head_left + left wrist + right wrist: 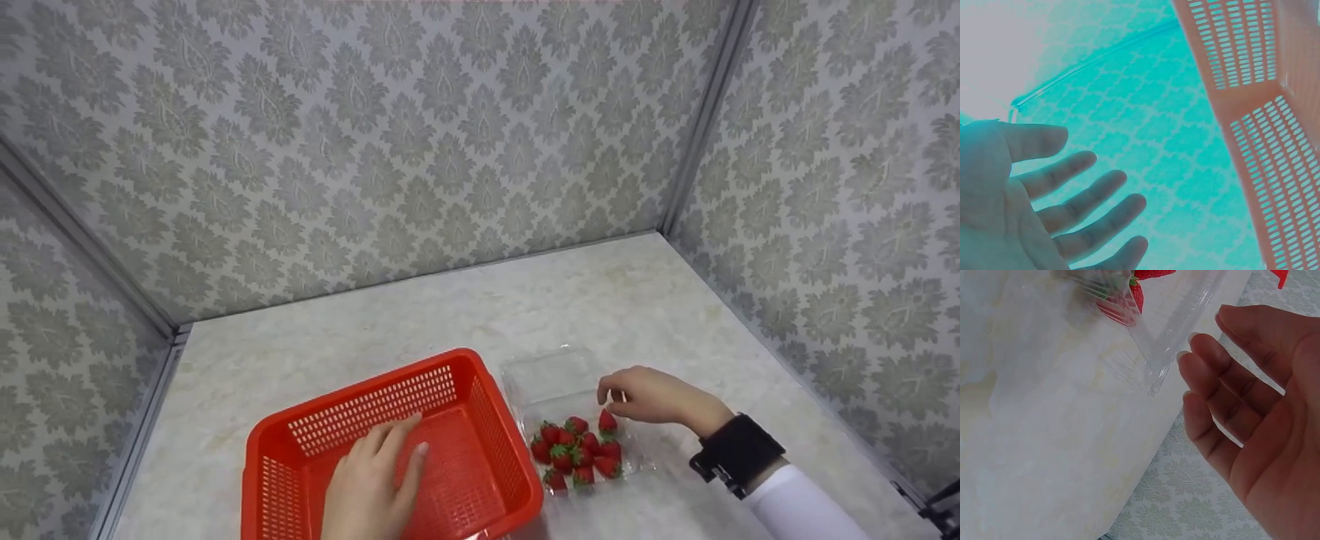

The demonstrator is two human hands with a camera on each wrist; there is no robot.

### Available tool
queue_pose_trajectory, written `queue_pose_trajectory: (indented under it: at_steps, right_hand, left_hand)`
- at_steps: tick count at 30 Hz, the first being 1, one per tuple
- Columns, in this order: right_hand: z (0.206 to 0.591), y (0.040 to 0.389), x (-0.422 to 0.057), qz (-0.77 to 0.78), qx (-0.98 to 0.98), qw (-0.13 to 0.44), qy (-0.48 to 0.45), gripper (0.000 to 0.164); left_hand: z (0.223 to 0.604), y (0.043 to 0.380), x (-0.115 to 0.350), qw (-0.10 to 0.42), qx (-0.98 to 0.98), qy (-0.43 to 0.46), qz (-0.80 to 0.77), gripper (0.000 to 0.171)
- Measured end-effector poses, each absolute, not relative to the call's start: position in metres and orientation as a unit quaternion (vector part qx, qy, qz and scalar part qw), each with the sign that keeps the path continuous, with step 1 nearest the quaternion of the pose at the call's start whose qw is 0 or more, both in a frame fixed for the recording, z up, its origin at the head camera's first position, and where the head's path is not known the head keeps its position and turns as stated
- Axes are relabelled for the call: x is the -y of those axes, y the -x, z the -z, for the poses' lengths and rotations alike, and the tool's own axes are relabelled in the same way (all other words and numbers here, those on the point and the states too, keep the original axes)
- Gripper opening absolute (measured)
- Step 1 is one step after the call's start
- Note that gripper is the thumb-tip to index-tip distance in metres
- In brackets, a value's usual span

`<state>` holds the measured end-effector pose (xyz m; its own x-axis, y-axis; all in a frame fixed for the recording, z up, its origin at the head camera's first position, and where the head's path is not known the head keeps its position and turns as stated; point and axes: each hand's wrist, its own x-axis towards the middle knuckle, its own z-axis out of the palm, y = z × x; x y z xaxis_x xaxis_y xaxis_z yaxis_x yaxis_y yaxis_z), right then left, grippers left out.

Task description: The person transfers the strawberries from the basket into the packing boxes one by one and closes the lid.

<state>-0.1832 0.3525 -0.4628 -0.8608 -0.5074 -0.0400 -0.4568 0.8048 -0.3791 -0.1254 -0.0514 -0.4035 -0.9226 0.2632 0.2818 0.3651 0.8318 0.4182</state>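
Note:
A clear plastic clamshell box [555, 376] lies with its lid folded back on the table, several red strawberries [591, 443] with green leaves in its lower half. My right hand [651, 395] hovers at the box's far right corner, close to one strawberry [607, 421]. Its fingers are loosely bent, and the right wrist view shows nothing between them and the thumb. To the left stands a red plastic basket [375, 385] with slotted walls. Over it hangs my left hand [373, 474], fingers spread and holding nothing; the left wrist view shows the palm beside the basket's wall [1247, 107].
The pale marbled table [600, 292] meets a patterned wall [450, 150] at the back and more walls at both sides. Basket and box stand side by side, almost touching. A black wrist strap [742, 454] sits on my right wrist.

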Motion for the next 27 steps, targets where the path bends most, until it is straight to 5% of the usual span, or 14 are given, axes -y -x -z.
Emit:
queue_pose_trajectory:
  at_steps: [12, 27]
  right_hand:
    - [0.461, 0.182, -0.358, 0.181, -0.949, 0.043, 0.254, 0.007]
    - [0.471, 0.207, -0.368, 0.227, -0.952, 0.016, 0.203, 0.006]
  left_hand:
    - [0.399, 0.147, 0.008, 0.084, 0.925, 0.246, 0.277, 0.035]
    - [0.419, 0.232, -0.082, 0.06, 0.937, 0.316, 0.133, 0.036]
